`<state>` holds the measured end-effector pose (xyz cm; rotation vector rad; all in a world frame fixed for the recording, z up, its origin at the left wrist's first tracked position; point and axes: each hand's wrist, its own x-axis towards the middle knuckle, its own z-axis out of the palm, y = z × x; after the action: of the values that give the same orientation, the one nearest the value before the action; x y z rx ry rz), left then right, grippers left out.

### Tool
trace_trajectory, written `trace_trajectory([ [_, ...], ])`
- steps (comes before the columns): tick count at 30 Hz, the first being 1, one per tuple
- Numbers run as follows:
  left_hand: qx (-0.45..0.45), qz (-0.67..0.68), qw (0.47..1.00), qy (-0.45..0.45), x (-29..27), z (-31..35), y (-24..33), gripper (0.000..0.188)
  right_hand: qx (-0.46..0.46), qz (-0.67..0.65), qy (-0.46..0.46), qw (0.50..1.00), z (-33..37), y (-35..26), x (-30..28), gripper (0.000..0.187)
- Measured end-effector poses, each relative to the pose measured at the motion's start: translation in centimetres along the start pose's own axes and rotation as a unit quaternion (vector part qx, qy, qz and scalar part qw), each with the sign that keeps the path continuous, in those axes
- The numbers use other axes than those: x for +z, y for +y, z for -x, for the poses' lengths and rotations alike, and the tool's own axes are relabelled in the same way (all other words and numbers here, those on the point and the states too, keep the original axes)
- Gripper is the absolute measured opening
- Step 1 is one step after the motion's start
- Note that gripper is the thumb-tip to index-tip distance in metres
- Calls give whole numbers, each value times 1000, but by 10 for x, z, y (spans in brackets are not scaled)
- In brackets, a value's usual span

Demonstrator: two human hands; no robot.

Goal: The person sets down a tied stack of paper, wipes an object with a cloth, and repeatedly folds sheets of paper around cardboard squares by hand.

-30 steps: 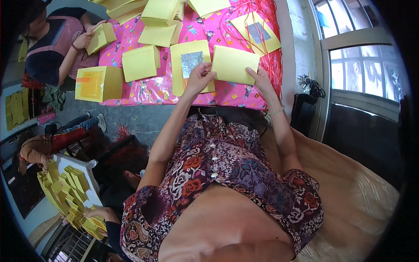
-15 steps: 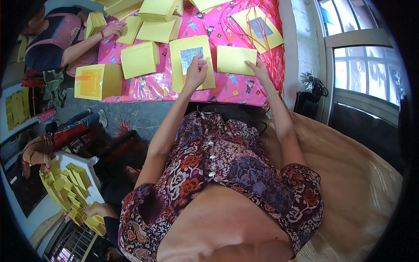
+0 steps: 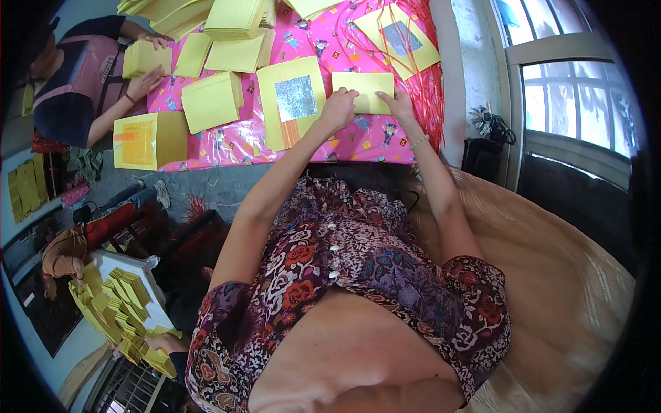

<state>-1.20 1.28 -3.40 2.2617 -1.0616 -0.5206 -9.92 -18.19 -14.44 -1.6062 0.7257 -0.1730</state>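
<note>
A folded piece of yellow paper (image 3: 366, 89) lies over the pink patterned tablecloth, with both my hands at its lower corners. My left hand (image 3: 339, 109) has its fingers curled and closed at the lower left corner. At the lower right, my right hand (image 3: 399, 107) pinches the paper, thumb on top. Just left of them rests a flat yellow sheet (image 3: 270, 86) bearing a silver foil square (image 3: 296, 96) and an orange strip below it. Another yellow sheet with a silver square (image 3: 413, 65) lies farther back on the right, with red strings across it.
Stacks of folded yellow paper (image 3: 212, 102) stand to the left, beside a thick yellow block (image 3: 148, 141). Red strings (image 3: 430, 103) hang over the table's right side. A co-worker's hands (image 3: 146, 82) handle yellow paper at far left. Another table (image 3: 158, 313) holds more yellow paper.
My left hand has moved right, off the silver foil square and onto the folded yellow paper. The view has shifted slightly. The co-worker at far left now has both hands on a yellow stack.
</note>
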Motion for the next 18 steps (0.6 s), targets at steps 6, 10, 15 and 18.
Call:
trace_trajectory([
  [6,-3,-11,1000,-20,31,-12,-8,32,3,93,47,995,6,2,-6,38],
  [10,-25,-1,999,23,37,-7,-19,34,-28,229,89,969,32,-45,8,43],
  [15,-28,-4,999,31,44,-9,-19,37,-177,329,124,919,59,-75,5,53],
  [18,-35,-1,999,31,46,-11,-17,38,-207,395,62,893,61,-75,10,61],
])
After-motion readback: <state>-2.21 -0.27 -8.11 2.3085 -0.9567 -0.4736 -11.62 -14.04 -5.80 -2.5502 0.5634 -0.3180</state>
